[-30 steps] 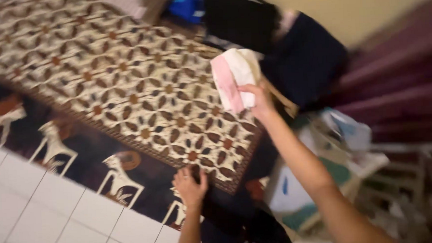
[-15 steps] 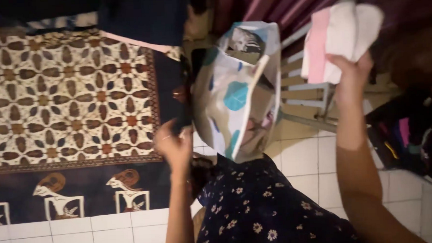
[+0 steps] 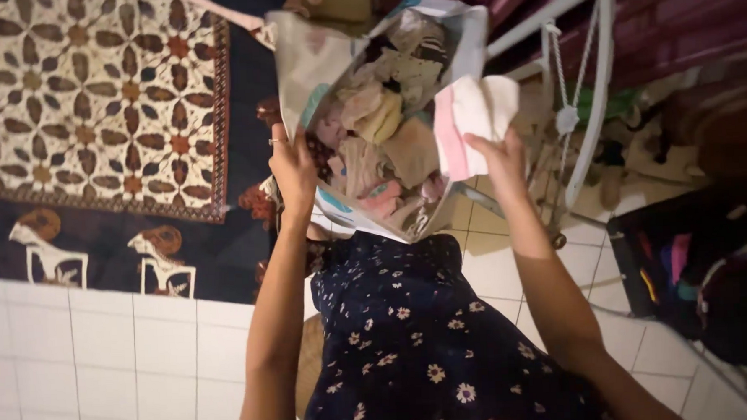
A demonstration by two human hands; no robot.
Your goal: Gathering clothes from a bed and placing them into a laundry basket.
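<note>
My left hand (image 3: 292,167) grips the left rim of a pale bag with teal spots (image 3: 304,66) and holds it open. Several folded pieces of clothing (image 3: 382,126) in beige, pink and cream fill the bag. My right hand (image 3: 497,156) holds a folded white and pink cloth (image 3: 470,117) at the bag's right rim, just over the opening. Below the bag is my dark blue dress with small flowers (image 3: 412,334).
A brown and cream patterned cloth (image 3: 91,96) with a dark figured border lies on the white tiled floor (image 3: 103,356) at the left. A white metal rack (image 3: 591,100) stands at the right before purple curtains. Dark bags and clothes (image 3: 712,271) lie at the far right.
My right hand brought the white and pink cloth down and left to the bag's opening. My left hand took the bag's rim and the bag now gapes open, showing its clothes.
</note>
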